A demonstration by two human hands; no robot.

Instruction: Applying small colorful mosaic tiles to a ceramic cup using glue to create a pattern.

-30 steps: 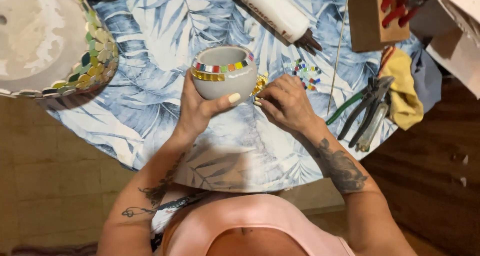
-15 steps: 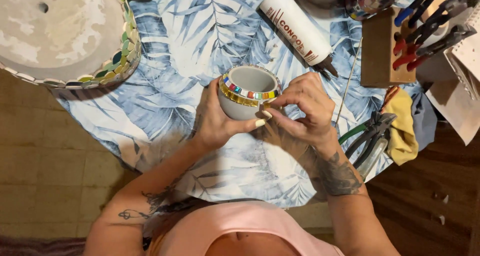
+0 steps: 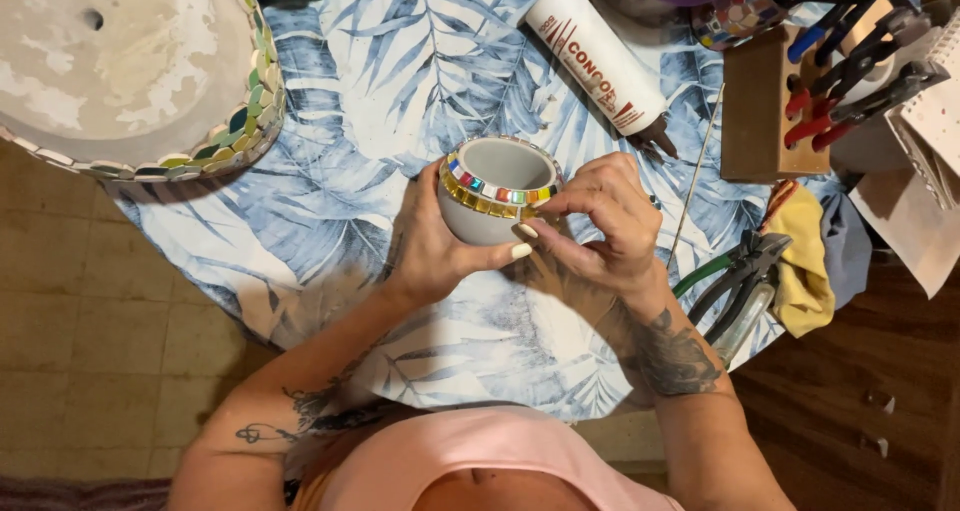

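Left hand wraps the pot; right hand fingertips pinch a tile against its mosaic rim. Tile-setting step, I judge; next needs firm, aligned pressing

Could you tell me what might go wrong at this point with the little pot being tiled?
The left hand alone cradles the small grey pot above the table, so it could slip. The right hand presses at the rim tiles; pushing might shift neighbours. The glue tube lies close and could be knocked.
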